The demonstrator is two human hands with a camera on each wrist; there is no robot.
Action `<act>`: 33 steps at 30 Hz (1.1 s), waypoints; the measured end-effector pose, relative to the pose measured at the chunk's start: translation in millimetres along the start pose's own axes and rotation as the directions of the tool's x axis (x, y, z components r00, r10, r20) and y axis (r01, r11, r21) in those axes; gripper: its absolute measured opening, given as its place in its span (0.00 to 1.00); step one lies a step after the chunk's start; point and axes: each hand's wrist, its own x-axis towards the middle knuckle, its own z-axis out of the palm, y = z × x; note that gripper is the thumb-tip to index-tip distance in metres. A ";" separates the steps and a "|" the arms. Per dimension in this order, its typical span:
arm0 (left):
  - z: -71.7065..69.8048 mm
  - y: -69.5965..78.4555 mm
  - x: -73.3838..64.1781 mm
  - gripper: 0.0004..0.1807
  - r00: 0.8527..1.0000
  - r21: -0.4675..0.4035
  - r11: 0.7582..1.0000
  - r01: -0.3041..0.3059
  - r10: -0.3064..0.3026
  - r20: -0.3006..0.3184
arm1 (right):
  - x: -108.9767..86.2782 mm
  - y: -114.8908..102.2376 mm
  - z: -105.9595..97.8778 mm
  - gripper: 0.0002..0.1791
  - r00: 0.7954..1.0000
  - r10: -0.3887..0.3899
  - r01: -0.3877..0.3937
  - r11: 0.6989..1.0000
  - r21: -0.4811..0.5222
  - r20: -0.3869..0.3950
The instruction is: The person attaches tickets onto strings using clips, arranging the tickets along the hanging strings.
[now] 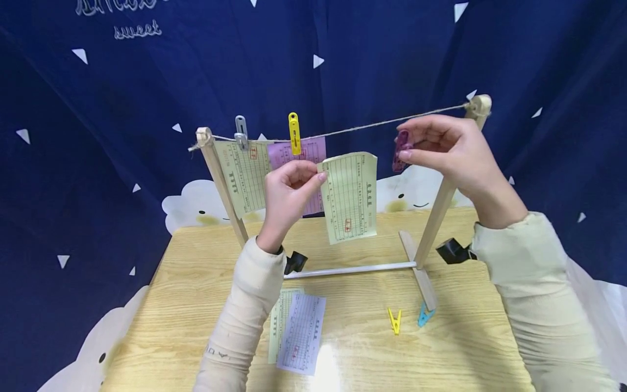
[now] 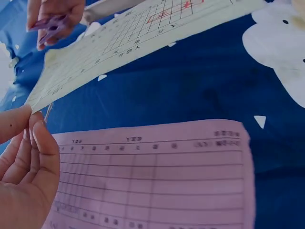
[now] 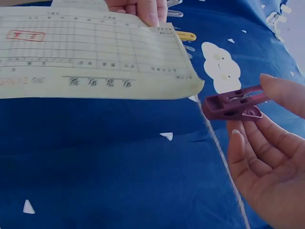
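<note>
In the head view, the person's left hand (image 1: 291, 193) is pinching a pale green form (image 1: 350, 198) at its upper left edge, thumb against fingers. The form is hanging just in front of and below the twine (image 1: 382, 126), its top right corner curling over and its bottom edge staying above the tabletop (image 1: 196, 310). The right hand (image 1: 448, 155) is gripping a purple clothespin (image 1: 403, 152) near the right post (image 1: 441, 212), with a gap separating it from the form's right edge. A gray clothespin (image 1: 240, 133) and a yellow clothespin (image 1: 294, 133) are sitting on the twine's left part; bare twine is running from there toward the right post.

In the left wrist view, blue curtain (image 2: 167, 93) is showing between the held form's long edge and a violet form (image 2: 152, 176) hanging below it.

In the right wrist view, thumb and fingers are squeezing the purple clothespin's handles, its nose lying just beside the form's corner, the twine passing near.
</note>
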 end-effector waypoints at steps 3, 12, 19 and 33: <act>2.5 2.8 4.9 0.05 1.000 -0.008 1.000 0.003 -0.003 -0.014 | 9.6 -6.9 2.0 0.15 1.000 -0.009 0.008 1.000 0.021 0.021; 10.0 9.4 12.4 0.05 0.994 -0.031 0.999 0.039 -0.042 -0.098 | 35.5 -19.3 9.2 0.14 1.000 -0.018 0.018 1.000 -0.009 -0.025; 17.6 7.2 13.5 0.06 0.980 -0.057 0.997 0.058 -0.068 -0.188 | 52.0 -19.8 12.8 0.12 1.000 0.003 -0.004 0.999 -0.040 -0.023; 26.1 2.5 16.0 0.06 0.957 -0.078 0.995 0.062 -0.081 -0.278 | 82.4 -11.4 23.0 0.03 0.997 0.019 -0.019 1.000 0.007 -0.069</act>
